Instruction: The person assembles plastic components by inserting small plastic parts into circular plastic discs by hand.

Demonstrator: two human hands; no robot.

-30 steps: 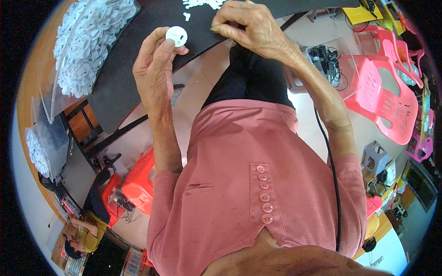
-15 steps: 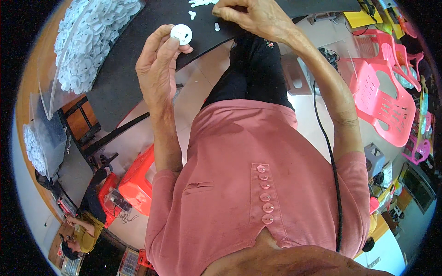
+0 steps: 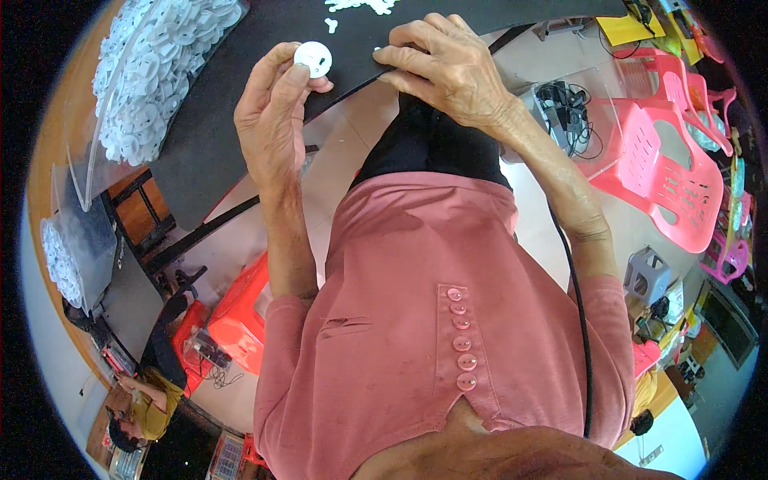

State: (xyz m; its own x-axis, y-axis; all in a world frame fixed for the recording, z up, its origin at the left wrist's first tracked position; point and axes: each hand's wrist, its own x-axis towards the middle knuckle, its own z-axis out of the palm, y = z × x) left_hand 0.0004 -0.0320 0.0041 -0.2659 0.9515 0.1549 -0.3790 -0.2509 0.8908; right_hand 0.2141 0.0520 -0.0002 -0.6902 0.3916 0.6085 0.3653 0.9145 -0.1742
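And it's the round white plastic disc with a dark slot [image 3: 313, 59] up front, held above the near edge of the black-topped desk [image 3: 228, 112]! The bare left hand [image 3: 270, 100] has it, grip pinched closed, thumb across the disc's lower rim, fingers behind. Over to the bare right hand [image 3: 448, 68]: fingers bent, thumb just below the forefinger, and a tiny white piece [image 3: 377, 50] right at the forefinger's tip; whether that grip has closed on it, I can't tell. Between the hands, farther back, one small white plastic peg [image 3: 331, 26] lies on the desk, with a scatter of small white pieces [image 3: 360, 6] beyond. Out left, a big heap of white plastic discs [image 3: 152, 84]! And well off to the right, a pink plastic chair [image 3: 676, 180].
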